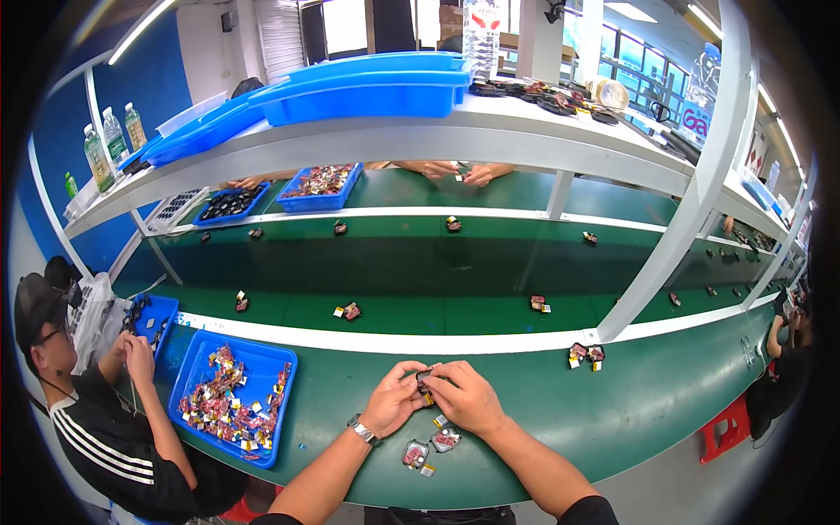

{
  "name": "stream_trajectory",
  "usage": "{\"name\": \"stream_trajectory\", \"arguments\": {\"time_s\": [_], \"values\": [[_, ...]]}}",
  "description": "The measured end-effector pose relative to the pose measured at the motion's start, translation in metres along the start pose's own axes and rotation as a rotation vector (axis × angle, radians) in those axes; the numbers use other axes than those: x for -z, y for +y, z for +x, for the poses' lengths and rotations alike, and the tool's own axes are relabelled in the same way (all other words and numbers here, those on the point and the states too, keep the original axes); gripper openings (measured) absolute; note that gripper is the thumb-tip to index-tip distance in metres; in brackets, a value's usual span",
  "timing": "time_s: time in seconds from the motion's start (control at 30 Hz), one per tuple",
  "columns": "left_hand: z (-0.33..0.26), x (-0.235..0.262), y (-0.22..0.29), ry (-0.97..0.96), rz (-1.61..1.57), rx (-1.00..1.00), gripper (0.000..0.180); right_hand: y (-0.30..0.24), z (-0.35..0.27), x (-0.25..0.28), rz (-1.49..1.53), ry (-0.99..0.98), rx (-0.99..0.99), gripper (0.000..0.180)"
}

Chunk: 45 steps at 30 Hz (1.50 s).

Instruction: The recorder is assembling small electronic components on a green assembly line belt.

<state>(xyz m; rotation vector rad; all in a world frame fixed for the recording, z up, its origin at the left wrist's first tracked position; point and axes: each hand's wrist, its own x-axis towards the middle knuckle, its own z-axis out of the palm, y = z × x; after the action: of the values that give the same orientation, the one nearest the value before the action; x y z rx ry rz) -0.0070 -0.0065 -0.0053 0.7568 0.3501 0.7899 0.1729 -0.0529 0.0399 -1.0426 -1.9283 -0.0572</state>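
Just above the green bench, both my hands hold one small black electronic unit with a yellow-and-white tab hanging below it. My left hand pinches it from the left, a metal watch on that wrist. From the other side the fingers of my right hand close on it and cover part of it. Nearer to me lie two similar units with red circuit boards, one a round housing, the other a housing beside it. Each has a small white-and-yellow piece by it.
Left of my hands stands a blue tray heaped with red boards. A pair of units sits by the white rail on the right. Beyond it, spaced units lie on a green belt. A white shelf crosses above. Co-workers sit left, right and opposite.
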Motion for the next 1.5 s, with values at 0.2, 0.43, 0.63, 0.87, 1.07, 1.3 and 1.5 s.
{"name": "stream_trajectory", "arguments": {"time_s": [0.2, 0.43, 0.63, 0.87, 1.07, 1.3, 1.5], "values": [[0.000, -0.007, 0.002, 0.015, -0.002, 0.001, 0.029, 0.001, -0.003, -0.001, -0.072, -0.013, 0.024, 0.024], [0.000, -0.005, -0.001, 0.025, 0.029, 0.008, 0.026, -0.003, -0.007, -0.007, -0.085, 0.006, -0.085, 0.020], [0.001, -0.008, -0.001, 0.054, 0.066, -0.008, 0.023, -0.004, -0.005, -0.005, -0.051, -0.013, -0.127, 0.019], [0.005, -0.015, -0.006, 0.164, 0.185, -0.078, 0.020, 0.004, -0.009, -0.007, 0.136, 0.035, -0.372, 0.021], [0.004, -0.013, -0.009, 0.211, 0.262, -0.097, 0.018, 0.008, -0.010, -0.009, 0.382, 0.030, -0.452, 0.020], [0.004, -0.010, -0.014, 0.257, 0.485, -0.160, 0.015, 0.000, -0.008, -0.017, 0.477, 0.044, -0.681, 0.016], [0.002, -0.018, -0.012, 0.245, 0.534, -0.193, 0.016, 0.000, -0.012, -0.020, 0.526, 0.078, -0.742, 0.015]]}}
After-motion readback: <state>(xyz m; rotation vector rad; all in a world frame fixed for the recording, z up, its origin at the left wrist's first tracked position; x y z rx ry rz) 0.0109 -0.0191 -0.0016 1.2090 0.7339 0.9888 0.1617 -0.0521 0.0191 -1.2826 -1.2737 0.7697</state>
